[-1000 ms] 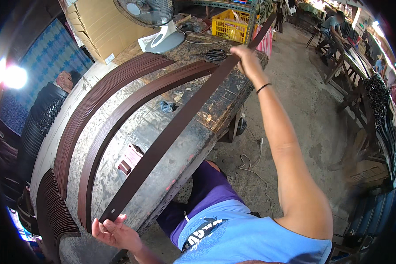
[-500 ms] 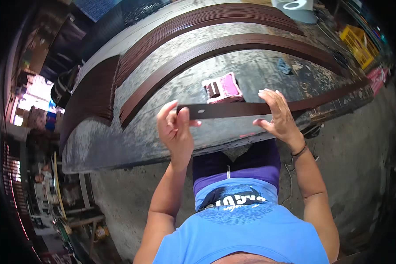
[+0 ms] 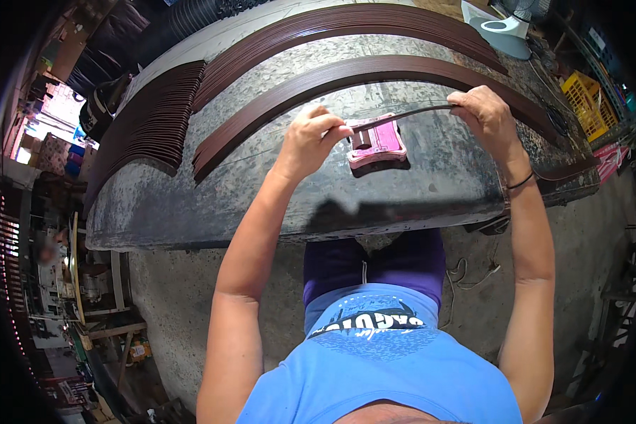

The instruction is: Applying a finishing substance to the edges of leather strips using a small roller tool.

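My left hand [image 3: 307,141] pinches the end of a long dark brown strip [image 3: 413,112], held nearly edge-on just over a small pink rectangular container [image 3: 385,145] with a dark brown piece inside. My right hand [image 3: 487,124] grips the same strip farther along; the strip's rest runs down to the table's right end. The scuffed dark worktable [image 3: 290,219] also holds a curved row of brown strips [image 3: 353,67] behind my hands, a second row [image 3: 346,21] farther back, and a fanned stack [image 3: 141,127] at the left.
A fan [image 3: 509,42] stands at the back right, near dark scissors [image 3: 557,121] and a yellow crate [image 3: 586,106]. A cord [image 3: 473,283] lies on the concrete floor [image 3: 169,304] below. Wooden racks and clutter [image 3: 99,311] line the left side.
Both hands have come together from a wide hold, then lifted the strip farther back over the pink container and turned it edge-on. The right hand, open half a second ago, now grips it.
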The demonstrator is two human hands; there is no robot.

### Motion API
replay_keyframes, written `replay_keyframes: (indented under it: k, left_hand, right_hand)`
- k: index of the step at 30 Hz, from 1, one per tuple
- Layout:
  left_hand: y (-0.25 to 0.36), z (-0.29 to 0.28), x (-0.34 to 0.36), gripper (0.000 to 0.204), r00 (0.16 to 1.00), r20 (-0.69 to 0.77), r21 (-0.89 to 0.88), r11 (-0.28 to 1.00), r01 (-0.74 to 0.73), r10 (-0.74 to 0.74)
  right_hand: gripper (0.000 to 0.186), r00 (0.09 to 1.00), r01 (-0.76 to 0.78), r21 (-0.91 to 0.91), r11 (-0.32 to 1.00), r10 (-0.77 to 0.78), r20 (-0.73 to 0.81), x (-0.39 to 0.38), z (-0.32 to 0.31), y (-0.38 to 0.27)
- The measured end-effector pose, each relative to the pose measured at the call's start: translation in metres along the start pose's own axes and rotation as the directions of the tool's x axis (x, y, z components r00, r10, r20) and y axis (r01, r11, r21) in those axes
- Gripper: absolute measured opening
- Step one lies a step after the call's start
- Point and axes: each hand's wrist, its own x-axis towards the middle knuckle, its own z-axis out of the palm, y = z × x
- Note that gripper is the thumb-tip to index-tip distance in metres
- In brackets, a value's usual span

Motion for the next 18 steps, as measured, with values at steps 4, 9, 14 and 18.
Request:
replay_keyframes:
  k: [4,9,14,18]
  left_hand:
    - [-0.010,0.027,0.005,0.014,0.985,0.107,-0.094,0.985,0.145,-0.135]
    - [-0.017,0.045,0.010,0.014,0.969,0.151,-0.102,0.972,0.212,-0.195]
    - [-0.024,0.056,0.012,0.014,0.980,0.126,-0.077,0.983,0.166,-0.156]
    - [-0.025,0.060,0.011,0.014,0.978,0.141,-0.081,0.983,0.164,-0.151]
  right_hand:
    - [0.016,0.995,0.080,-0.106,0.991,-0.073,0.069,0.004,0.000,0.025]
    - [0.018,0.993,0.068,-0.130,0.989,-0.054,0.103,0.002,0.007,0.038]
    - [0.020,0.989,0.129,-0.181,0.975,-0.113,0.099,-0.004,0.013,0.047]
    - [0.019,0.989,0.118,-0.179,0.977,-0.099,0.110,-0.006,0.015,0.049]
